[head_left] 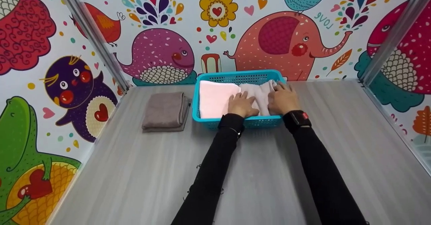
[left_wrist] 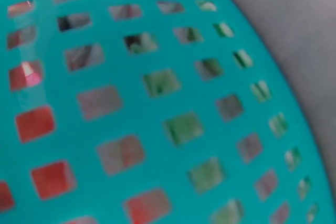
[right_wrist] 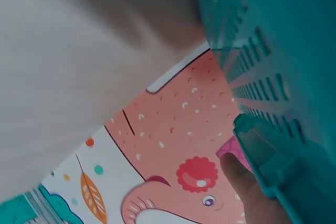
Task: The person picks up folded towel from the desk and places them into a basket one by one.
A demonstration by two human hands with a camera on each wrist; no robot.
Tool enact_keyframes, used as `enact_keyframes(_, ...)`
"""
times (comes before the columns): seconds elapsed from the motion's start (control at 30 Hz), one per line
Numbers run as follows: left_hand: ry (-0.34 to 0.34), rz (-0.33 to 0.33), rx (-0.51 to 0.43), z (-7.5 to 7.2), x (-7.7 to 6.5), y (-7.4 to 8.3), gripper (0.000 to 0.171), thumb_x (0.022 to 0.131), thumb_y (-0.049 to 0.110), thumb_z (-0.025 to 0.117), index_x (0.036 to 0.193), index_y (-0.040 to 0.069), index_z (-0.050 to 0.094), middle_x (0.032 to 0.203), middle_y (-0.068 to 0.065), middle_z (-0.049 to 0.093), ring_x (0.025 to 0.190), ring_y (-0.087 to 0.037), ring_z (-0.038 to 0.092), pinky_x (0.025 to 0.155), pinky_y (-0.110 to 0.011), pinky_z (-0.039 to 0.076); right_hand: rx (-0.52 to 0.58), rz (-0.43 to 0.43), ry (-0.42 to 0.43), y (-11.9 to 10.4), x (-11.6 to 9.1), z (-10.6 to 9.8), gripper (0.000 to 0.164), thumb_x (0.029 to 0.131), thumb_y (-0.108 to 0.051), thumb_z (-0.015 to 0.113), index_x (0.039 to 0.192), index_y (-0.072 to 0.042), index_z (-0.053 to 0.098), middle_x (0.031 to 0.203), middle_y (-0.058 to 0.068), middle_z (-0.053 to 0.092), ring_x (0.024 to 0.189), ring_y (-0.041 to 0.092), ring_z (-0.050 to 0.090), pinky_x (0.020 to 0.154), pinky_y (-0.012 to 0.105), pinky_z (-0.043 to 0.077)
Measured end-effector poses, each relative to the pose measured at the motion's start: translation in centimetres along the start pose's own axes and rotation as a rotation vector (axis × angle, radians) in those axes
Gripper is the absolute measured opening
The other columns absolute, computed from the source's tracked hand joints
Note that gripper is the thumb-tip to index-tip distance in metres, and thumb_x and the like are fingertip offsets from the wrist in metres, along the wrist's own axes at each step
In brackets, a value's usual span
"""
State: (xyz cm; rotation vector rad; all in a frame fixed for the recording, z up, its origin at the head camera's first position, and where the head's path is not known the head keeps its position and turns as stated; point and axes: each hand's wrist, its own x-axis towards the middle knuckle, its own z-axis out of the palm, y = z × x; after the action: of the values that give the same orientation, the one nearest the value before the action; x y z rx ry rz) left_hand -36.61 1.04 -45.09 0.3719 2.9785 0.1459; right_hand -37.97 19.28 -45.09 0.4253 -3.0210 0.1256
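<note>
A turquoise plastic basket point(head_left: 238, 120) stands against the back wall. Inside it a folded pale pink towel point(head_left: 215, 98) fills the left part and a pinkish-grey towel point(head_left: 256, 92) the right. Fingers spread, my left hand point(head_left: 241, 104) reaches over the near rim and presses on the towels where they meet. At the right end, my right hand point(head_left: 284, 98) grips the raised edge of the pinkish-grey towel with bent fingers. One finger point(right_wrist: 244, 184) shows beside the basket rim in the right wrist view. Only the perforated basket wall point(left_wrist: 173, 103) fills the left wrist view.
Left of the basket, a folded brown towel point(head_left: 165, 112) lies on the grey wood-look table point(head_left: 161, 174). Cartoon-printed walls point(head_left: 215, 39) enclose the back and both sides, with metal posts point(head_left: 94, 36) at the corners.
</note>
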Motion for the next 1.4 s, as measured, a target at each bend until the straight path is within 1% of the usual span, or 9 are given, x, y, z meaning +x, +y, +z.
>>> enact_keyframes(0.3,0.331,0.067,-0.141,-1.2,-1.5,0.2,0.043,0.102,0.035,0.061,0.144,0.024,0.062,0.142,-0.001,0.063,0.127,-0.023,0.058,0.104,-0.043,0.046,0.224,-0.002,0.18,-0.5,-2.4,-0.7,0.044,0.097,-0.029,0.068,0.134,-0.005,0.068,0.139,0.022,0.06,0.133,0.042,0.05,0.111,0.064,0.04)
enact_keyframes(0.43,0.382,0.12,-0.2,-2.3,-3.6,0.1,0.04,0.103,0.039,0.062,0.139,0.024,0.065,0.137,-0.001,0.066,0.122,-0.022,0.061,0.1,-0.041,0.049,0.361,-0.043,0.305,-1.4,-4.8,0.2,0.037,0.096,-0.03,0.073,0.126,-0.007,0.074,0.124,0.018,0.067,0.115,0.038,0.061,0.095,0.056,0.052)
enact_keyframes(0.57,0.401,0.126,-0.239,-3.7,-5.1,-1.4,0.041,0.103,0.04,0.062,0.141,0.023,0.064,0.14,0.0,0.065,0.126,-0.022,0.06,0.102,-0.042,0.049,0.446,-0.072,0.369,-1.6,-6.3,1.2,0.029,0.097,-0.028,0.073,0.117,-0.007,0.077,0.109,0.013,0.067,0.096,0.03,0.061,0.079,0.045,0.051)
enact_keyframes(0.7,0.436,0.058,-0.296,-4.8,-6.0,-6.0,0.043,0.103,0.038,0.063,0.142,0.021,0.063,0.145,-0.003,0.063,0.134,-0.025,0.057,0.109,-0.048,0.045,0.443,-0.074,0.39,-1.7,-6.7,1.8,0.024,0.098,-0.026,0.071,0.113,-0.008,0.077,0.104,0.011,0.063,0.094,0.027,0.057,0.078,0.042,0.047)
enact_keyframes(0.87,0.487,-0.091,-0.257,-4.8,-7.4,-15.4,0.042,0.102,0.029,0.064,0.142,0.017,0.063,0.141,-0.01,0.064,0.13,-0.034,0.059,0.108,-0.057,0.045,0.419,-0.075,0.37,-2.2,-6.6,2.0,0.026,0.099,-0.03,0.068,0.113,-0.009,0.077,0.104,0.012,0.064,0.098,0.03,0.058,0.083,0.047,0.049)
enact_keyframes(0.97,0.434,-0.191,-0.19,-4.0,-8.3,-20.9,0.045,0.101,0.025,0.064,0.145,0.015,0.06,0.146,-0.015,0.06,0.131,-0.04,0.057,0.109,-0.062,0.042,0.415,-0.071,0.353,-2.3,-6.5,1.9,0.029,0.099,-0.031,0.067,0.115,-0.009,0.077,0.106,0.013,0.065,0.098,0.031,0.057,0.083,0.048,0.049)
enact_keyframes(1.07,0.308,-0.269,-0.184,-2.6,-8.9,-25.3,0.051,0.101,0.027,0.064,0.15,0.015,0.054,0.156,-0.017,0.05,0.136,-0.048,0.051,0.11,-0.067,0.038,0.396,-0.061,0.359,-2.1,-6.5,1.8,0.028,0.098,-0.031,0.068,0.115,-0.01,0.077,0.106,0.012,0.066,0.099,0.031,0.058,0.085,0.049,0.05)
enact_keyframes(1.23,0.063,-0.293,-0.311,0.2,-9.9,-29.9,0.066,0.105,0.039,0.057,0.162,0.013,0.035,0.17,-0.022,0.02,0.147,-0.06,0.027,0.117,-0.072,0.026,0.369,-0.066,0.364,-2.0,-6.4,1.8,0.031,0.099,-0.031,0.068,0.119,-0.009,0.077,0.111,0.013,0.069,0.107,0.033,0.061,0.092,0.054,0.051)
enact_keyframes(1.4,0.029,-0.277,-0.37,0.8,-10.9,-31.5,0.074,0.101,0.046,0.063,0.161,0.013,0.036,0.169,-0.024,0.021,0.148,-0.062,0.021,0.118,-0.072,0.023,0.367,-0.08,0.353,-2.3,-6.2,2.0,0.034,0.1,-0.033,0.066,0.123,-0.01,0.077,0.114,0.014,0.071,0.112,0.034,0.061,0.096,0.055,0.051)
